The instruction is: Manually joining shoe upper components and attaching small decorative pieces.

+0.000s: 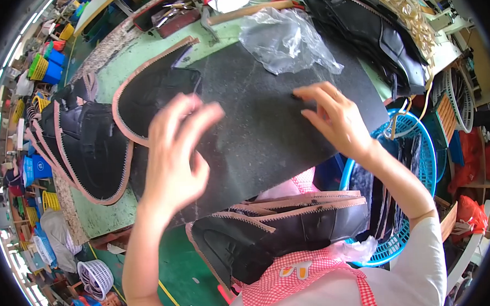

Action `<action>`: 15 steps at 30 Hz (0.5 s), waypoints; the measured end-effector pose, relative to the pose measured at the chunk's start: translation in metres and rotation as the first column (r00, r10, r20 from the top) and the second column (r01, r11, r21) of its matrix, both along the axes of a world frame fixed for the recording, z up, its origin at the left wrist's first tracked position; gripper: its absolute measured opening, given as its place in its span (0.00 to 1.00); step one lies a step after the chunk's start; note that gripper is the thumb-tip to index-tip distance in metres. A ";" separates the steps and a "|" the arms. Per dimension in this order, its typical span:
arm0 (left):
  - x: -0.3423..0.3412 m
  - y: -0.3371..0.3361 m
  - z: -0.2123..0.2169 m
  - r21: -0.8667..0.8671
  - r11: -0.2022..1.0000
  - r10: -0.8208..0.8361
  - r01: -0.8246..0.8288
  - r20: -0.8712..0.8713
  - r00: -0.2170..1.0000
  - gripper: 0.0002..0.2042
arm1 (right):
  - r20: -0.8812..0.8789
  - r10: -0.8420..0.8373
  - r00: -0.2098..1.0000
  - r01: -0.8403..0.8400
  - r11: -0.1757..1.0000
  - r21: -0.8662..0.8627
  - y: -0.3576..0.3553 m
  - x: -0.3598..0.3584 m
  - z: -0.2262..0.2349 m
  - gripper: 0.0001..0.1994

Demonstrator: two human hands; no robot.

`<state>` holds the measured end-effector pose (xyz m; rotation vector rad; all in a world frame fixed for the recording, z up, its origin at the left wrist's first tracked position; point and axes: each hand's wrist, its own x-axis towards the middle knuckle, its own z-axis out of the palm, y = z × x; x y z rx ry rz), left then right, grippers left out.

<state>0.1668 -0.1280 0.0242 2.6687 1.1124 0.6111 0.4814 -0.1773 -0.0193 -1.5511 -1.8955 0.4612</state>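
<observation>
My left hand (178,148) hovers over the left part of a black board (244,136), fingers apart and slightly blurred, holding nothing I can see. Just beyond it lies a flat black piece, like a shoe or boot upper (154,91), with a pinkish zigzag-stitched edge. My right hand (337,116) is raised above the board's right side. Its thumb and fingers are bent with a gap between them, and a small dark spot shows at one fingertip. On my lap, against a red checked apron (302,267), rests a stack of similar black pieces (294,228).
More stitched black pieces (96,145) lie at the left. A clear plastic bag (288,41) and a wooden-handled hammer (253,11) are at the back. Black pieces (372,33) are piled at the far right, beside pale loops (404,8). A blue basket (429,153) stands right of my lap.
</observation>
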 end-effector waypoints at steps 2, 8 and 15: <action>-0.013 0.035 -0.022 0.144 0.967 0.234 -0.208 -0.200 0.951 0.48 | 0.145 0.039 0.989 -0.074 0.968 0.241 0.030 0.007 -0.022 0.12; -0.044 0.040 -0.040 0.069 0.980 0.185 -0.187 0.036 0.982 0.25 | 0.056 0.010 0.998 -0.022 0.976 0.215 0.051 0.006 -0.019 0.10; -0.032 -0.060 -0.002 -0.278 0.958 -0.095 0.071 -0.073 0.993 0.28 | -0.085 0.014 0.996 -0.016 0.999 -0.032 0.043 -0.034 0.012 0.08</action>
